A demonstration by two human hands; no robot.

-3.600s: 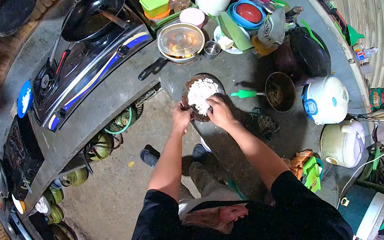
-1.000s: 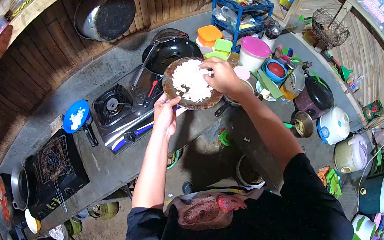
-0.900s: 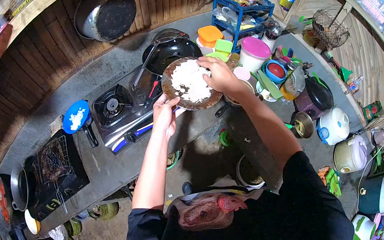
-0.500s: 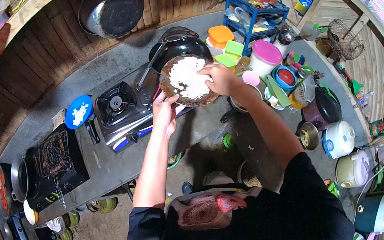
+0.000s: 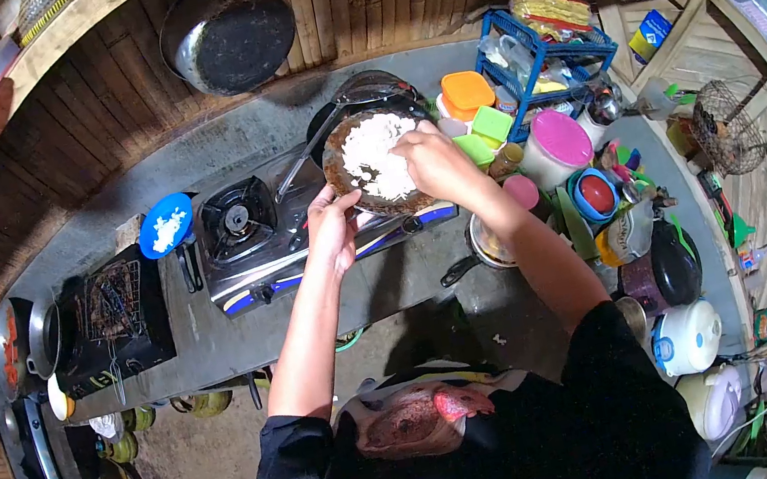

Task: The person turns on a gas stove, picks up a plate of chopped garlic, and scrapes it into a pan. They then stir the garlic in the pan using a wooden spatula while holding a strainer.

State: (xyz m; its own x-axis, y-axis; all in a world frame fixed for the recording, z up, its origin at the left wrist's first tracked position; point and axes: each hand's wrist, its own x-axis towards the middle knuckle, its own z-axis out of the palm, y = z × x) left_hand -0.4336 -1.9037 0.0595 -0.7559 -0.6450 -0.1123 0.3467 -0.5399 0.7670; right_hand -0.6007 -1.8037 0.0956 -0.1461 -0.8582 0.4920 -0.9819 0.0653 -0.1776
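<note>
My left hand (image 5: 333,226) grips the lower left rim of a round brown dish (image 5: 350,182), its thumb on top. White pieces of food (image 5: 375,147) lie spread over the dish. My right hand (image 5: 435,163) is over the right side of the dish, its fingers pressed together at the white pieces; what is between the fingertips is too small to make out. Just behind the dish a black wok (image 5: 321,128) rests on the gas stove (image 5: 296,249). A blue plate (image 5: 179,205) with more white pieces lies left of the stove.
A black grill box (image 5: 155,328) with a wire rack stands at the left. Plastic containers, among them a pink-lidded tub (image 5: 558,141), crowd the counter at the right beside a blue rack (image 5: 530,53). A small pot with a black handle (image 5: 460,271) is below my right forearm.
The view has shifted slightly, so the stove and containers appear a little lower. My right hand has tilted and moved slightly right over the dish. My left hand still holds the rim.
</note>
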